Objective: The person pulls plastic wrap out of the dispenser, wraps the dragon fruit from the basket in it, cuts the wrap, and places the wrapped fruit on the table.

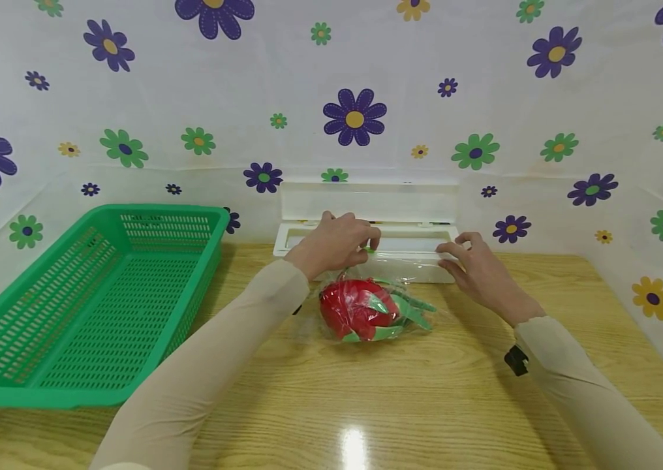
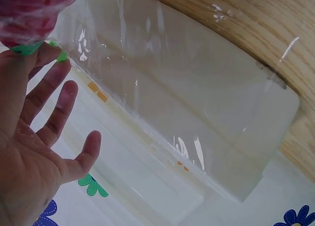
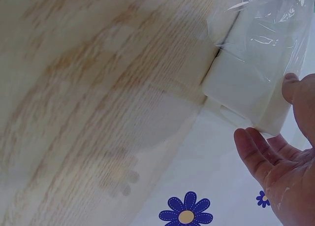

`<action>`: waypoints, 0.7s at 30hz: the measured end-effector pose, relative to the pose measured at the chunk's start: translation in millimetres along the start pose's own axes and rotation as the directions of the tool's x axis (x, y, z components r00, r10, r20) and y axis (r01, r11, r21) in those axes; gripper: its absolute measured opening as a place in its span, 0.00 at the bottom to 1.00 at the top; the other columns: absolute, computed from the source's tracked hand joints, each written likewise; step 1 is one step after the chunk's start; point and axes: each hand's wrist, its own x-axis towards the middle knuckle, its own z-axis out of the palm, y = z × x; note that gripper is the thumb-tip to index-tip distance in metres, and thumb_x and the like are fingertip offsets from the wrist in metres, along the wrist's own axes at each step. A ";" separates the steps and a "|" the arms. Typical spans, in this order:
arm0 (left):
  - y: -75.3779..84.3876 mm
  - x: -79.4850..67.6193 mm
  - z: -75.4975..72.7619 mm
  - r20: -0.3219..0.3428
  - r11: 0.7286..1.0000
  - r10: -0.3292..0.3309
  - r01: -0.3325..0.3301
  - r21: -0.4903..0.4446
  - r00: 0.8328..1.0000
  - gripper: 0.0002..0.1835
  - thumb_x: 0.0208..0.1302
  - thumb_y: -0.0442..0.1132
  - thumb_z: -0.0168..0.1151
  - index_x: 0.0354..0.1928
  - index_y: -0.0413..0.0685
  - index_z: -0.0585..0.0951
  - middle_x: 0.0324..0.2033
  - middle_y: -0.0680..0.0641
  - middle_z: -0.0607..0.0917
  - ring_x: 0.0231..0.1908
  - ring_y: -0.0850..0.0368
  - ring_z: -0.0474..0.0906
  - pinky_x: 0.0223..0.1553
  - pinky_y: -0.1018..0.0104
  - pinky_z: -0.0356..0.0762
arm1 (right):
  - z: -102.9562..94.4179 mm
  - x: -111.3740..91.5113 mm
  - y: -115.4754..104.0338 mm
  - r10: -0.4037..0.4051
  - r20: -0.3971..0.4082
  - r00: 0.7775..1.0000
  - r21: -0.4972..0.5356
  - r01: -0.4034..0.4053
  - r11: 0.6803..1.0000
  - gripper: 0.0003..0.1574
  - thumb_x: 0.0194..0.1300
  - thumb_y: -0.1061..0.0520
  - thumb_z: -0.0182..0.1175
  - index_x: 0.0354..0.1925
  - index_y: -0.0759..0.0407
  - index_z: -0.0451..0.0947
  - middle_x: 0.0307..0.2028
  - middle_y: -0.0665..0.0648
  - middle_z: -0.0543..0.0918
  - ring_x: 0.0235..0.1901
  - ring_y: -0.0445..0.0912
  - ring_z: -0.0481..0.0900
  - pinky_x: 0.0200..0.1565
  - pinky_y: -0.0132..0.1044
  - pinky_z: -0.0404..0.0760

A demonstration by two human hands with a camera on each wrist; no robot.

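A white plastic wrap dispenser (image 1: 414, 271) stands against the back cloth with its lid (image 1: 367, 201) raised. Clear plastic wrap (image 2: 147, 78) stretches from its front edge over a red and green thing (image 1: 361, 310) that looks like a dragon fruit. My left hand (image 1: 340, 243) pinches a small green slider (image 2: 61, 55) on the dispenser's edge; its other fingers are spread apart. With thumb on the edge and fingers against the end, my right hand (image 1: 484, 274) grips the dispenser's right end. The roll inside is partly hidden by the left hand.
A green slotted basket (image 1: 190, 385) stands on the left of the wooden table (image 1: 425, 405). Behind the table hangs a white cloth (image 1: 284, 59) printed with flowers. A dark strap piece (image 1: 516, 360) shows at the right sleeve.
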 end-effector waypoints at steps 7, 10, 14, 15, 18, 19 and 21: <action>-2.1 -3.0 -0.7 0.000 1.000 -0.013 0.013 -0.023 1.000 0.09 0.70 0.42 0.64 0.49 0.59 0.84 0.46 0.55 0.88 0.50 0.53 0.78 0.60 0.38 0.70 | 0.1 0.6 -0.5 0.001 -0.001 1.000 0.003 -0.001 1.000 0.10 0.71 0.63 0.63 0.49 0.61 0.81 0.49 0.77 0.77 0.34 0.62 0.82 0.35 0.52 0.86; -3.5 -4.0 -0.7 0.002 0.999 -0.019 0.019 -0.031 1.000 0.09 0.70 0.42 0.64 0.49 0.59 0.84 0.46 0.55 0.88 0.50 0.53 0.78 0.60 0.37 0.70 | 0.4 0.8 -0.5 -0.003 -0.008 1.000 0.006 0.003 1.000 0.10 0.70 0.63 0.63 0.49 0.61 0.81 0.48 0.77 0.77 0.33 0.61 0.82 0.34 0.52 0.86; -5.0 -6.1 -1.0 0.005 0.999 -0.021 0.021 -0.044 1.000 0.09 0.71 0.42 0.64 0.50 0.59 0.84 0.46 0.55 0.88 0.50 0.54 0.79 0.61 0.37 0.70 | 0.9 0.9 -0.4 -0.007 -0.014 1.000 0.005 0.007 1.000 0.09 0.70 0.64 0.64 0.49 0.61 0.81 0.47 0.77 0.77 0.33 0.61 0.81 0.34 0.51 0.86; -5.4 -6.7 -1.1 0.004 0.999 -0.020 0.021 -0.048 1.000 0.08 0.71 0.42 0.64 0.50 0.59 0.84 0.46 0.55 0.88 0.50 0.54 0.79 0.60 0.38 0.70 | 0.9 1.0 -0.5 -0.009 -0.014 1.000 0.005 0.009 1.000 0.09 0.70 0.64 0.64 0.49 0.61 0.81 0.47 0.77 0.77 0.33 0.61 0.81 0.34 0.51 0.86; -7.5 -8.6 0.0 -0.007 0.999 -0.018 0.018 -0.047 1.000 0.08 0.71 0.43 0.64 0.49 0.59 0.84 0.46 0.55 0.89 0.49 0.54 0.79 0.59 0.39 0.71 | 1.2 0.8 -0.6 -0.009 -0.013 1.000 0.004 0.009 1.000 0.09 0.70 0.64 0.64 0.49 0.61 0.81 0.47 0.77 0.77 0.33 0.61 0.81 0.34 0.51 0.86; -8.1 -9.1 0.2 -0.011 0.999 -0.018 0.017 -0.046 1.000 0.08 0.71 0.43 0.64 0.49 0.59 0.84 0.46 0.55 0.89 0.49 0.54 0.79 0.59 0.39 0.71 | 1.2 0.8 -0.6 -0.010 -0.014 1.000 0.004 0.010 1.000 0.09 0.70 0.64 0.64 0.49 0.61 0.81 0.47 0.77 0.77 0.33 0.61 0.81 0.34 0.51 0.86; -9.1 -10.0 0.8 -0.020 0.999 -0.014 0.014 -0.046 1.000 0.08 0.71 0.43 0.64 0.49 0.59 0.84 0.46 0.55 0.89 0.50 0.54 0.79 0.59 0.39 0.71 | 1.3 0.7 -0.6 -0.014 -0.020 1.000 0.005 0.014 1.000 0.09 0.70 0.64 0.64 0.49 0.61 0.81 0.47 0.77 0.77 0.33 0.61 0.81 0.33 0.51 0.85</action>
